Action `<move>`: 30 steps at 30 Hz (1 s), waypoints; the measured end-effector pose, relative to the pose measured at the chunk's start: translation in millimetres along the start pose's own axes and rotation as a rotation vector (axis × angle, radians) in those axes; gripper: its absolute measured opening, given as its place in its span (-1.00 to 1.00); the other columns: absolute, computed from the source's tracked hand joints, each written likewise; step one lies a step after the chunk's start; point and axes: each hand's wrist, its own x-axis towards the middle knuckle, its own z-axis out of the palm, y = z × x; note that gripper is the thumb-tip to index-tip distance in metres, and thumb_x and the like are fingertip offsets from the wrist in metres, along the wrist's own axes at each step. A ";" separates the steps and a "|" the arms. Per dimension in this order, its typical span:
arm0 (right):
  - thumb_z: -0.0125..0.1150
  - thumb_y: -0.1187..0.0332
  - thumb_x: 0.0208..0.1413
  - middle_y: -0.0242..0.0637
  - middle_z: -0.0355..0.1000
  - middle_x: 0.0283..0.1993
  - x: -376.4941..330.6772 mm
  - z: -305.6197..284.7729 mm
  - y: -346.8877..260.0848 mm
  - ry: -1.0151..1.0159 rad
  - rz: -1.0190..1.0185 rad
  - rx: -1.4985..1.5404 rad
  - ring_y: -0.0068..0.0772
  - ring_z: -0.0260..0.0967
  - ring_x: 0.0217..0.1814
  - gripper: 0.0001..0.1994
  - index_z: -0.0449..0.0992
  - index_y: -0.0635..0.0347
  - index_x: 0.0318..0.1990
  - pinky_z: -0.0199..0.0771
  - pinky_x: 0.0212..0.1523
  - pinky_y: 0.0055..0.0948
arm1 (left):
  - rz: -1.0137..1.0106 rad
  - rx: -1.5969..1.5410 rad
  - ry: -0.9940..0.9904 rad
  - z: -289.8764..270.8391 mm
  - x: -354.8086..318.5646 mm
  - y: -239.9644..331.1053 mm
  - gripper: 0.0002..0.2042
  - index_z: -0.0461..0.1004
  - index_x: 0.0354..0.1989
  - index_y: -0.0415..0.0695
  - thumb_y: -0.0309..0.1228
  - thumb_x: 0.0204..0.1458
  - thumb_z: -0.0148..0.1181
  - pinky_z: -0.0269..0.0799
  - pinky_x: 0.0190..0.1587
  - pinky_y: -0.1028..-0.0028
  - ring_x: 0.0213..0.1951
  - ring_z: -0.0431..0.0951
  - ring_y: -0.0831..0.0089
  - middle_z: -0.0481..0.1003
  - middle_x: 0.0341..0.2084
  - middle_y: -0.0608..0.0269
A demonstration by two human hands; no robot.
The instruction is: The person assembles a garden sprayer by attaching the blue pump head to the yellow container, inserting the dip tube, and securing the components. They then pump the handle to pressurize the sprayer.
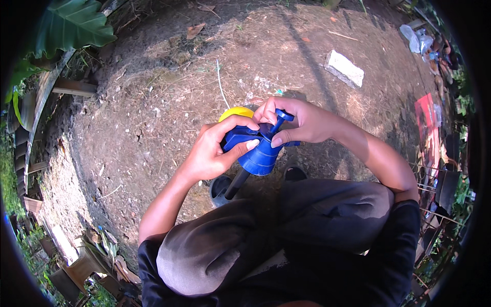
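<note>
Between my two hands, above the ground in front of my knees, is a blue plastic device (258,159) with a cone-shaped body. A black tube (237,184) sticks out of it toward me, and a short blue stem with a flat round knob (284,115) stands up on its right. My left hand (209,152) grips its left side, thumb and fingers closed around a blue flange. My right hand (303,122) pinches it at the stem, thumb against the cone's upper edge. Behind the fingers a yellow rounded part (236,112) shows; whether it joins the device I cannot tell.
A pale block (344,68) lies on the bare soil (153,117) ahead to the right. Clear plastic litter (417,39) and a red sheet (426,115) are at the right edge. Wood scraps (75,87) and a large leaf (71,28) border the left.
</note>
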 end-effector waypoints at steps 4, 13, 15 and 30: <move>0.41 0.36 0.04 -0.20 0.39 0.02 -3.0 12.2 7.1 0.138 0.114 -0.031 -0.38 0.29 0.16 -0.64 0.27 0.16 -0.18 0.28 0.20 -0.28 | 0.005 0.103 -0.004 2.3 0.4 -2.3 -0.70 0.49 -0.05 -0.11 -0.48 0.00 0.29 0.51 -0.13 0.32 -0.19 0.65 0.16 0.59 -0.22 0.02; 0.44 0.25 -0.01 -0.23 0.43 0.01 0.6 1.7 -9.3 0.044 0.003 -0.116 -0.41 0.38 0.08 -0.53 0.37 0.20 -0.01 0.38 0.09 -0.32 | 0.024 0.049 -0.009 -9.0 1.7 -1.5 -0.71 0.52 -0.05 -0.12 -0.51 0.00 0.28 0.53 -0.10 0.34 -0.16 0.65 0.21 0.61 -0.22 0.07; 0.45 0.23 -0.03 -0.21 0.42 0.04 -3.0 -2.4 -17.6 -0.031 0.063 -0.304 -0.36 0.38 0.10 -0.47 0.37 0.17 0.06 0.36 0.11 -0.34 | 0.035 0.048 -0.038 -9.6 2.1 3.1 -0.70 0.52 -0.06 -0.12 -0.52 -0.01 0.28 0.53 -0.09 0.34 -0.16 0.66 0.22 0.61 -0.22 0.08; 0.40 0.31 0.06 -0.14 0.33 0.08 1.8 23.3 -5.7 0.184 0.270 -0.203 -0.33 0.31 0.22 -0.43 0.17 0.17 0.12 0.28 0.24 -0.22 | -0.024 0.080 -0.007 -2.3 -1.5 1.0 -0.69 0.51 -0.05 -0.14 -0.47 0.00 0.30 0.51 -0.05 0.31 -0.16 0.64 0.18 0.59 -0.21 0.04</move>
